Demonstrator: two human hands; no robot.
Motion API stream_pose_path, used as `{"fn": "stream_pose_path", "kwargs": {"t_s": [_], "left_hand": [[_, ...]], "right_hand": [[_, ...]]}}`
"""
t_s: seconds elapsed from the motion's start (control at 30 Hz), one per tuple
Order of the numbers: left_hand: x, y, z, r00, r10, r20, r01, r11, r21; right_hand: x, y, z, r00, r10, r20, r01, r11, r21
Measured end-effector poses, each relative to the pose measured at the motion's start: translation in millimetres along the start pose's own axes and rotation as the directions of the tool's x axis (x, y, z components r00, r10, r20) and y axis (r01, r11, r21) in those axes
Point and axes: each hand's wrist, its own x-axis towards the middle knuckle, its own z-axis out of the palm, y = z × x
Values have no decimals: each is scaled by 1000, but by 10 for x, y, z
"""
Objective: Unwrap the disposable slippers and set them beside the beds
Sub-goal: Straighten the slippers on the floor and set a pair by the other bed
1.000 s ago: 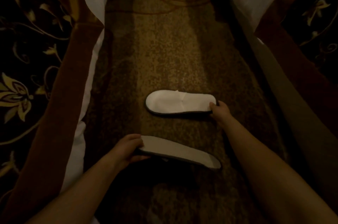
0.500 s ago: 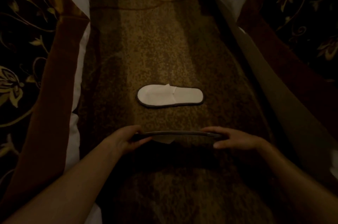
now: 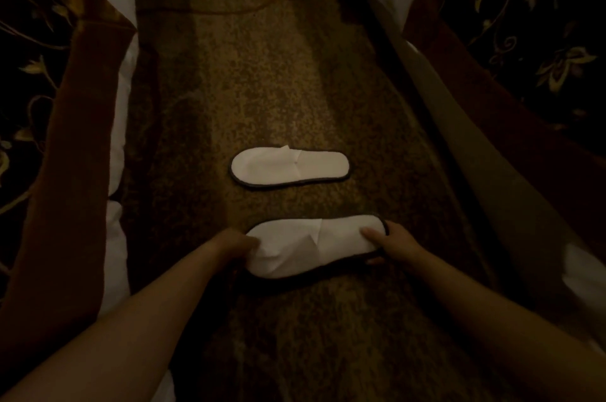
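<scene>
We count two slippers, two hands, two beds and one strip of carpet [image 3: 262, 73] between the beds.

Far slipper [image 3: 290, 167]: white, flat, thin dark rim, lying alone on the carpet midway between the beds, sideways to us, upper side up. Its toe flap is pressed flat, with a small corner sticking up near the middle. Nothing touches it.

Near slipper [image 3: 314, 244]: same white with a dark rim, just below the far one and roughly parallel to it, well apart from both beds. Its toe end on the left bulges up and is creased, while the heel end on the right is flatter. We cannot tell if the sole rests fully on the carpet.

Left hand [image 3: 232, 246]: at the toe end, fingers curled in against the white fabric and gripping it. The fingertips are hidden, so we cannot tell whether they are inside the toe pocket.

Right hand [image 3: 393, 242]: at the heel end, thumb lying on top of the white insole and the other fingers wrapped under the rim, pinching the heel.

Left bed [image 3: 82, 106]: brown band, white sheet edge beside the carpet, dark floral cover further out. Right bed [image 3: 492, 106]: same brown band and dark floral cover, white linen at the top. Lighting is dim.
</scene>
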Motion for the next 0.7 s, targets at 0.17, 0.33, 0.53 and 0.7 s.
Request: {"fn": "stream_pose_path", "kwargs": {"t_s": [0.17,0.33,0.53,0.7], "left_hand": [[57,-66,80,991,64,-116,-7,897,442],[86,-115,167,977,96,-190,-1,895,446],[133,-120,183,962,151,-226,-35,893,448],[178,-107,162,955,188,-230,-45,858,512]], "right_hand": [[62,28,199,977,-104,-184,-28,799,-601],[94,-14,244,962,-191,-198,-24,659,-752],[80,12,253,957,-209,-203,-1,694,-720],[65,17,207,952,-220,-212,4,703,-711]]}}
